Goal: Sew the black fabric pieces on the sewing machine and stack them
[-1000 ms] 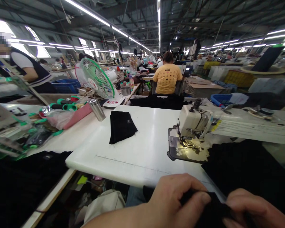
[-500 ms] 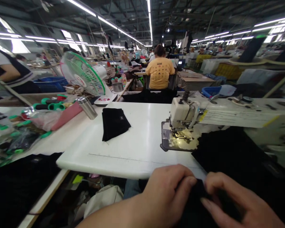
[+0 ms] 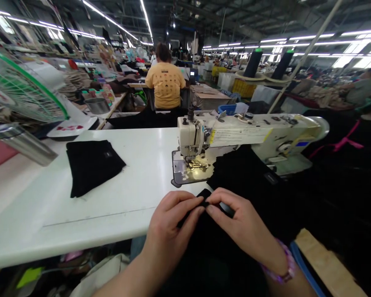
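My left hand (image 3: pixel 176 218) pinches the edge of a piece of black fabric (image 3: pixel 205 194) between thumb and fingers. Close beside it, my right hand (image 3: pixel 235 214) grips the same edge, with the fingertips of both hands nearly meeting. The cloth hangs down below my hands, dark and hard to make out. Just beyond them stands a sewing machine (image 3: pixel 190 136), its needle area lit over a worn metal plate (image 3: pixel 185 175). More black fabric (image 3: pixel 244 169) with a small label lies right of the plate. A folded black piece (image 3: pixel 92 165) rests on the white table (image 3: pixel 136 173) at left.
A steel flask (image 3: pixel 24 144) and a green-rimmed fan (image 3: pixel 24 86) stand at the left. Thread cones (image 3: pixel 253 64) rise behind the machine. A person in a yellow shirt (image 3: pixel 165 84) sits ahead, back turned. A tan strip (image 3: pixel 327 260) lies at lower right.
My view has swung to the right, bringing the whole machine into sight. Both hands have come up closer to the table's edge, their fingertips nearer together on the black fabric.
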Tool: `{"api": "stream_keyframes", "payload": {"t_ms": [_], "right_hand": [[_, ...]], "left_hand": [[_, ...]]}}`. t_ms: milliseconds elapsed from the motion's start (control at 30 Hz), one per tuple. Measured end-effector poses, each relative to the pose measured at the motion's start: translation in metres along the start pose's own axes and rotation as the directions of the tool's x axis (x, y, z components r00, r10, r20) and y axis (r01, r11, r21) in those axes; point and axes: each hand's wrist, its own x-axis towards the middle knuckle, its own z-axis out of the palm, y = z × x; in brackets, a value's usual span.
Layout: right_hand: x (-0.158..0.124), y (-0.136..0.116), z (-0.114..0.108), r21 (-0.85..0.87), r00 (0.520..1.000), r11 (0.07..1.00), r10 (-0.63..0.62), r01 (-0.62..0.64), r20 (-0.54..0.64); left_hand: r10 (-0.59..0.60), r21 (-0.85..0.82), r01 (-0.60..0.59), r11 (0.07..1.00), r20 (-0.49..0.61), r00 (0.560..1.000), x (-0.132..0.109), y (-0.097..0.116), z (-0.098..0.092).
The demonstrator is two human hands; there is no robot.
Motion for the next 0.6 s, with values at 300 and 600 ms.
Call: {"api": "stream_keyframes", "payload": {"t_ms": [300,600], "right_hand": [[0.005,-0.001,0.007,-0.060,1.000,0.998,-0.020,0.021,0.014],[-0.001,0.012,-0.009,-0.341,0.957,0.922,-0.247,0.184,-0.150]], "left_hand": [[0.173,0.126,-0.172,0.977,0.006,0.985,0.002,-0.007,0.002],[-0.358,-0.164,0.342,0.925,-0.083,0.930,0.010,-0.014,-0.030]]}}
